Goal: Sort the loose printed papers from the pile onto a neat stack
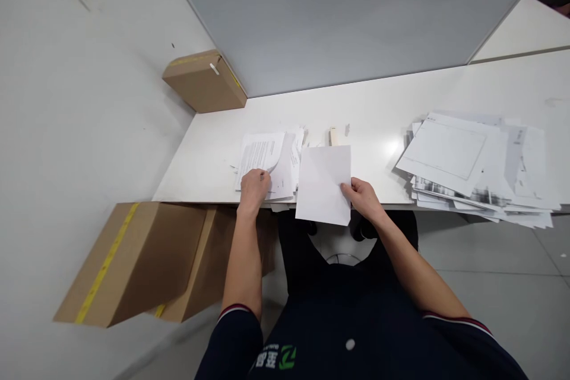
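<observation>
My right hand pinches the right edge of a blank white sheet of paper, which juts over the front edge of the desk. On the left, my left hand grips the lower right corner of a printed sheet of paper, and that corner curls up. Beneath it lies a pile of papers with uneven edges. A small pale wooden-looking block sits just behind the blank sheet, partly covered by it.
A large messy stack of papers overhangs the front edge of the white desk at right. One cardboard box stands in the back left corner. More cardboard boxes are below, left of my legs. A grey partition closes off the back.
</observation>
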A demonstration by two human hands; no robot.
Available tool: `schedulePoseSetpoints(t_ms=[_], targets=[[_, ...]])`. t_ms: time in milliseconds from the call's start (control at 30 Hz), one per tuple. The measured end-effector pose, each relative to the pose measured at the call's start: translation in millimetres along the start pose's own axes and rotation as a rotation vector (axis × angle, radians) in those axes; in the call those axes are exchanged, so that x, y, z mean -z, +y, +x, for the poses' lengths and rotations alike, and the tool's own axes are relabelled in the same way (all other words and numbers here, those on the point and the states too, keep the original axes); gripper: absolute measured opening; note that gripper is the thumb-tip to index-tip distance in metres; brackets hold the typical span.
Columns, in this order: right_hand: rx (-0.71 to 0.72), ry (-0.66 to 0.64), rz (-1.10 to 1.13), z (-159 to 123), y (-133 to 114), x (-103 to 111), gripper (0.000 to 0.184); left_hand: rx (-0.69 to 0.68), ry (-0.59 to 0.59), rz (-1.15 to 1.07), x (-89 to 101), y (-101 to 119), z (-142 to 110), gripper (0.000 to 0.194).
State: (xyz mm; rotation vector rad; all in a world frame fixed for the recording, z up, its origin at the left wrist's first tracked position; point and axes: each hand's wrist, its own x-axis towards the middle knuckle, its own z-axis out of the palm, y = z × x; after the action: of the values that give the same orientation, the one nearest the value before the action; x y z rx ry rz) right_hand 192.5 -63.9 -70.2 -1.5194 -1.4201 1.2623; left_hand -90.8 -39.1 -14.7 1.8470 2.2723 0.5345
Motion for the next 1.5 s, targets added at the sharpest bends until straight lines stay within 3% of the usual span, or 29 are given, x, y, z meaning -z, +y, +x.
schedulePoseSetpoints(t_ms=[100,167,300,400,567,767,900,1000,1167,1300,1500], targets=[[-0.017,-0.021,0.069,0,2,1,0.027,-0.090,0.207,0.009,5.5,14,-10,0.021],[-0.040,-0.036,0.144,0,4,1,0.027,-0.242,0.298,-0.025,5.6,32,-25,0.017],[-0.119,-0.051,0.331,1,1,1,0.027,-0.547,0.150,-0.093,-10.7,79,-64,0.016],[-0.195,-0.040,0.445,-1,-5,1,0.030,-0.606,0.057,-0.059,-33.1,104,-86,0.016],[-0.188,0.076,0.447,-3,-8,2,0.043,-0.619,0.001,0.014,-60.7,122,-104,0.017],[-0.007,0.125,0.211,-2,0,5,0.033,-0.586,-0.074,-0.163,-54.9,118,-103,0.026],[0.108,0.177,0.171,-9,-15,21,0.030,-0.284,0.131,-0.470,-45.9,96,-78,0.048],[0.219,0.236,0.152,-13,-32,34,0.027,-0.133,0.163,-0.762,-40.6,88,-58,0.065],[0.380,0.267,0.196,-2,-44,41,0.026,-0.187,0.155,-1.009,-28.7,106,-42,0.056],[0.388,0.258,0.170,13,-36,37,0.034,-0.261,0.225,-1.010,-33.1,122,-42,0.047],[0.356,0.210,0.118,21,-25,34,0.037,-0.274,0.270,-0.917,-49.0,123,-40,0.035]])
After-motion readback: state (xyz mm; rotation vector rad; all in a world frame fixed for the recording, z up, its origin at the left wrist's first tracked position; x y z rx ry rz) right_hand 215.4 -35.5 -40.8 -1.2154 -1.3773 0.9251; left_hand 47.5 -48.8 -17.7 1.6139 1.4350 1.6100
